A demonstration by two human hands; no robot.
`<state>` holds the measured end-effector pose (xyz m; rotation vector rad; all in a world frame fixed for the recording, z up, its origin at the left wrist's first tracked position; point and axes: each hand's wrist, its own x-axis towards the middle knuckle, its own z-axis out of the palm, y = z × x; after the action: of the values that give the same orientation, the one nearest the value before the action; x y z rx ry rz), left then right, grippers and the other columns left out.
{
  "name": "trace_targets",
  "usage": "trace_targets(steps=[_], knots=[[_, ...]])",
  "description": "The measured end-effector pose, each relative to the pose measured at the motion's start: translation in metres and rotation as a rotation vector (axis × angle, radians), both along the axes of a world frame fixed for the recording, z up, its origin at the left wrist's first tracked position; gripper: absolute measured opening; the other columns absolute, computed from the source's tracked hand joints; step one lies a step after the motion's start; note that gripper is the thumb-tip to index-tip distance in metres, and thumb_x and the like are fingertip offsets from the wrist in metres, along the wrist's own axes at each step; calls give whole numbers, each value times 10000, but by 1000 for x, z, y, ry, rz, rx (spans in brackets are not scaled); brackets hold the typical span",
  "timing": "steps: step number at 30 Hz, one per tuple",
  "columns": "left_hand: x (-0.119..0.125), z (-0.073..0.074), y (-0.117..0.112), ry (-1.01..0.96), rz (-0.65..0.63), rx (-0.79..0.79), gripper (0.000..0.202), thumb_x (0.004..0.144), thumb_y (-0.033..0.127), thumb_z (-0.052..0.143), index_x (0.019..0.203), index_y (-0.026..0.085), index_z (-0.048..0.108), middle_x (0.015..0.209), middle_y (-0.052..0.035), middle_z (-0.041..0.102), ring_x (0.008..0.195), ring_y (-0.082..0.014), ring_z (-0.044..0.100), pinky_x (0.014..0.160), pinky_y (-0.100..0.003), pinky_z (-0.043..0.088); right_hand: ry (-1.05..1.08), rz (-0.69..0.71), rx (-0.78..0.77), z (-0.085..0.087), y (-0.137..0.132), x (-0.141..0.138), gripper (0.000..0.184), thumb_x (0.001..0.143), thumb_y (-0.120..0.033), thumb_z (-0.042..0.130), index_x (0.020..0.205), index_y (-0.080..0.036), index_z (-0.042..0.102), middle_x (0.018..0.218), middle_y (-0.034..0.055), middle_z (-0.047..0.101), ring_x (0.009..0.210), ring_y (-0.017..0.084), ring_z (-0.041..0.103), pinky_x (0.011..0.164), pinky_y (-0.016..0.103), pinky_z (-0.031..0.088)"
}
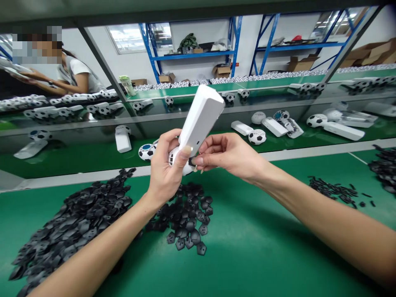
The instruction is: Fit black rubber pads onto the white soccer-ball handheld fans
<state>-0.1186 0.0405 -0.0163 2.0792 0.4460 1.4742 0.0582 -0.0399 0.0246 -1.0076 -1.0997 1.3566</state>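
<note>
A white plastic housing [201,117] with a soccer-ball end is held tilted in front of me, its long handle pointing up. My left hand [167,165] is wrapped round its lower part, the thumb pressed on the front. With pinched fingers, my right hand [225,156] presses a small black piece [192,161] against the ball end. The ball end is mostly covered by my fingers. Below my hands lies a small pile of black pentagon pieces [188,218], beside a larger heap of black pieces [80,227] on the left.
Thin black parts [332,189] and another dark pile [385,169] lie at right on the green table [253,247]. Beyond a raised edge, white housings [274,126] with soccer-ball ends lie on a green belt [83,152]. A co-worker [77,74] is at upper left.
</note>
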Motion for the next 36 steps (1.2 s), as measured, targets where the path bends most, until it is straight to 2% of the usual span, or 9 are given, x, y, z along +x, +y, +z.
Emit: trace_targets(steps=[6,13,17,21,30,36], knots=[[-1,2,-1,4,24,2,518,1032,668,618,1265,206,625,1083,-87,796,916,-214,782,711,-306,612,20,-34,47,-2,0,-4,458,565,-258,1077,761,-156,676,683,-3,760,679,152,771,733,278,675],[-1,0,-2,4,52,-1,520,1032,680,606,1272,220,625,1037,-71,793,850,-206,768,663,-305,596,121,-81,45,-2,-1,-11,513,485,-242,1093,680,-169,624,621,-25,728,633,133,753,698,238,650],[-4,-3,-3,27,147,70,543,1019,692,618,1285,219,637,1157,-96,792,946,-236,783,742,-349,608,116,-114,58,-4,-2,-14,542,475,-242,1092,633,-180,577,592,-36,702,607,132,739,655,229,625],[-5,-4,-4,47,224,172,493,1012,661,651,1260,235,655,1197,-84,784,996,-239,787,735,-337,613,106,-142,73,-6,-3,-15,570,471,-246,1092,625,-191,545,582,-43,674,607,145,734,631,242,611],[-4,-7,-1,-16,142,99,502,1046,635,617,1339,228,635,1157,-95,783,973,-233,785,754,-337,609,142,-134,112,-11,-4,-20,604,500,-329,1097,681,-196,536,622,-41,683,671,144,741,707,272,644],[-6,3,-7,10,108,253,406,1045,567,657,1301,251,656,1073,-51,776,889,-194,772,658,-288,583,80,-120,79,-14,-2,-17,599,490,-322,1090,718,-201,549,650,-60,667,657,140,711,686,296,651]])
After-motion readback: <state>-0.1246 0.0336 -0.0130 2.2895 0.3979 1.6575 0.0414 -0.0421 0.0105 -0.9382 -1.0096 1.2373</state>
